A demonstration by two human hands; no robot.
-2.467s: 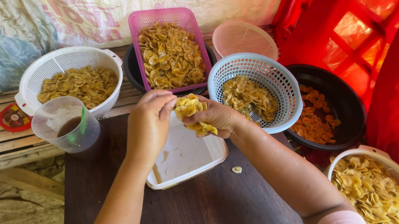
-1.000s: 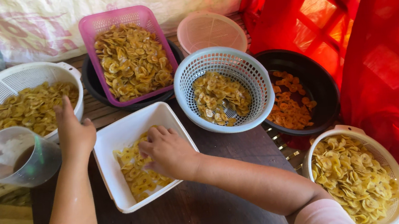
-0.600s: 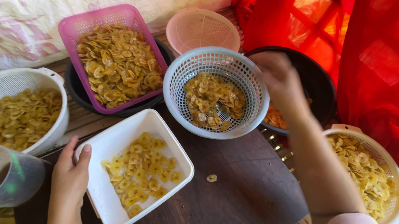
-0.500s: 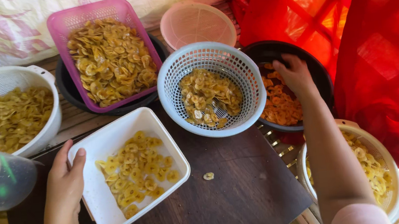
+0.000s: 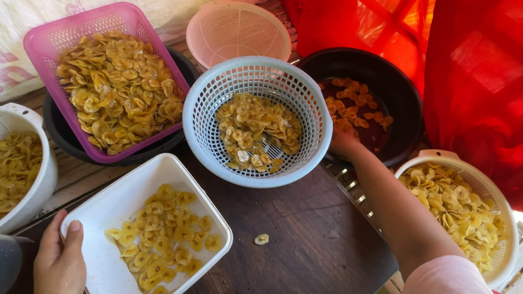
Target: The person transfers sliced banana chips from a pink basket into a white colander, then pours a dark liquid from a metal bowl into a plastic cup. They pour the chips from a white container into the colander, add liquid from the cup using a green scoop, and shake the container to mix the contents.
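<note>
Presently, conditions at the work surface are as follows.

Left hand (image 5: 60, 281): rests flat against the near-left edge of the white square tub (image 5: 102, 277), thumb laid on the rim; fingers extended, not wrapped around anything.

Right hand (image 5: 344, 144): reaches forward at the gap between the pale blue round basket (image 5: 204, 101) and the black bowl (image 5: 400, 98). The fingers lie behind the basket rim, so whether they are curled on the rim or loose cannot be told.

Tub contents: a loose, single layer of yellow banana chips (image 5: 163, 237) spread across the middle and far half; the near corner is bare.

Key relation: the pale blue round basket sits just beyond the far-right corner of the white square tub, its rim near that corner. The tub's diagonal runs from the left hand toward the basket. The right hand is at the basket's right flank and is clearly the nearer hand to it; the left hand is well apart from it.

Basket contents: a small heap of chips low in its centre.

Stray item: one single chip (image 5: 261, 239) lies on the dark wooden table (image 5: 314, 259), just right of the tub.

Surroundings: pink rectangular basket (image 5: 47, 50) heaped with chips behind the tub; white colander (image 5: 43, 185) at left; second white colander (image 5: 502, 218) at near right.
</note>
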